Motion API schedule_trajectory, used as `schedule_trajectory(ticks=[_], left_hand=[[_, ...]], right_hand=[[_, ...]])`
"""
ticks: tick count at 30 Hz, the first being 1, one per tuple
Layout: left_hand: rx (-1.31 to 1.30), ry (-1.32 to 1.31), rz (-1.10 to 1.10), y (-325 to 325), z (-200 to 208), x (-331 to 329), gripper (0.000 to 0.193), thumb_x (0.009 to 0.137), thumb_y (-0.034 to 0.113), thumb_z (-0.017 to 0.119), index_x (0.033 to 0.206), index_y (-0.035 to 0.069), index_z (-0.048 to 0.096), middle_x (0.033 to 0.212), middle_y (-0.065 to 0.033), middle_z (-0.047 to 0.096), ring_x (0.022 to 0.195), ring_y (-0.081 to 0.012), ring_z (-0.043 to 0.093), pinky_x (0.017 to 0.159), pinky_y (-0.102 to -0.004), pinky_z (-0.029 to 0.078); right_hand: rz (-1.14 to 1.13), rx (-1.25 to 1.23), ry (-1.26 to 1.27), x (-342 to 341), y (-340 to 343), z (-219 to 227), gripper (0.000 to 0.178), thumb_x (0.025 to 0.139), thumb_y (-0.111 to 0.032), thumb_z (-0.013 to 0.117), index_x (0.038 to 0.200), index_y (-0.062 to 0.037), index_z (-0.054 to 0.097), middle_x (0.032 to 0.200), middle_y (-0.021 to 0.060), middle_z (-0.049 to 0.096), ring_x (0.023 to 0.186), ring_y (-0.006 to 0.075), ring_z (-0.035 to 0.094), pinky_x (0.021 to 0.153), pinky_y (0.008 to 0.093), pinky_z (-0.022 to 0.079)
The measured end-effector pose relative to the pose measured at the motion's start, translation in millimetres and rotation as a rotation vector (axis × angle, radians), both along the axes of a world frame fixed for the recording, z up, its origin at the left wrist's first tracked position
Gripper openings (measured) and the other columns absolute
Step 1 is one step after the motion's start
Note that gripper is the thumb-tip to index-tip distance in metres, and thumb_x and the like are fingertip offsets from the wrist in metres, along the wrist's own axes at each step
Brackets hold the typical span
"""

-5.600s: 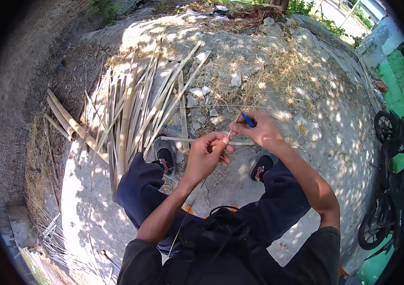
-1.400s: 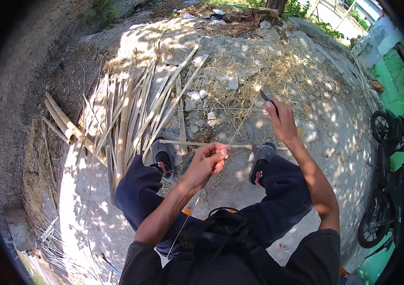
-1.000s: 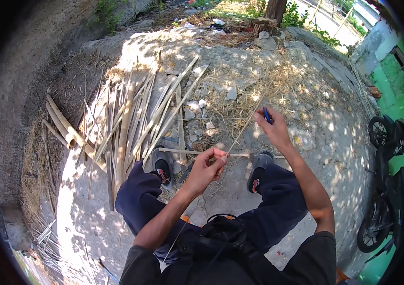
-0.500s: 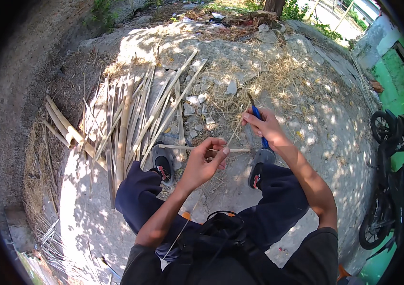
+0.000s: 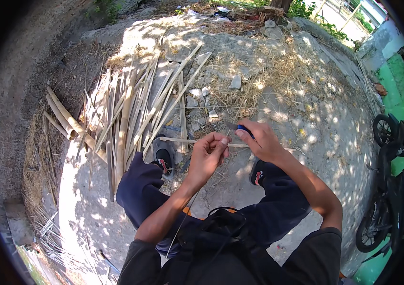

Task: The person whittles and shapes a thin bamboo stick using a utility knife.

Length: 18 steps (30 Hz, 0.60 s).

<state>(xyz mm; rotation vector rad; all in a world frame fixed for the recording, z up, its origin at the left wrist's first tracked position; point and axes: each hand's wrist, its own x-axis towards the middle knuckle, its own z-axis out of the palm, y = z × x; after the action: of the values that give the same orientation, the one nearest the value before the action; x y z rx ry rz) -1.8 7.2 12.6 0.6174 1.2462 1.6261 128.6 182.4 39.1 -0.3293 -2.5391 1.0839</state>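
A: Starting at the left, what lies on the ground?

B: A spread of split bamboo strips (image 5: 135,109) fans over the dirt, with a few round bamboo poles (image 5: 62,114) beside it. They look like stock waiting to be worked, though I cannot tell which are finished.

A: And the hands?

B: The left hand (image 5: 209,154) is pinched closed around a thin bamboo sliver (image 5: 183,140), held level above the knees. The right hand (image 5: 261,140) is wrapped tight on a blue-handled knife (image 5: 237,127), blade set at the sliver near the left fingers. I judge the shaving is mid-way, with much of the pile left.

A: Room to move?

B: Bare ground (image 5: 306,114) ahead and to the right is open; a parked motorcycle (image 5: 389,180) stands well apart at the right edge.
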Motion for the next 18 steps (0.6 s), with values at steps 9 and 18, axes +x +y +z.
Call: schedule_trajectory(ticks=[9, 18], left_hand=[[0.005, 0.041, 0.039, 2.8, -5.1, 7.0, 0.017, 0.11, 0.021, 0.059, 0.103, 0.006, 0.062, 0.076, 0.0025, 0.064, 0.054, -0.0007, 0.044, 0.049, -0.0203, 0.031], [0.04, -0.066, 0.017, 2.4, -4.7, 8.6, 0.018, 0.109, 0.02, 0.06, 0.097, 0.008, 0.058, 0.075, 0.0028, 0.064, 0.052, 0.0002, 0.041, 0.047, -0.0202, 0.027]], right_hand=[[0.02, 0.153, 0.008, 4.7, -15.4, -6.9, 0.026, 0.103, -0.029, 0.064, 0.104, -0.0034, 0.061, 0.081, 0.0188, 0.066, 0.074, 0.0417, 0.066, 0.064, 0.0488, 0.049], [0.024, 0.171, -0.014, 8.3, -14.1, -6.5, 0.027, 0.103, -0.03, 0.065, 0.104, -0.0033, 0.061, 0.081, 0.0182, 0.068, 0.073, 0.0417, 0.067, 0.064, 0.0489, 0.051]])
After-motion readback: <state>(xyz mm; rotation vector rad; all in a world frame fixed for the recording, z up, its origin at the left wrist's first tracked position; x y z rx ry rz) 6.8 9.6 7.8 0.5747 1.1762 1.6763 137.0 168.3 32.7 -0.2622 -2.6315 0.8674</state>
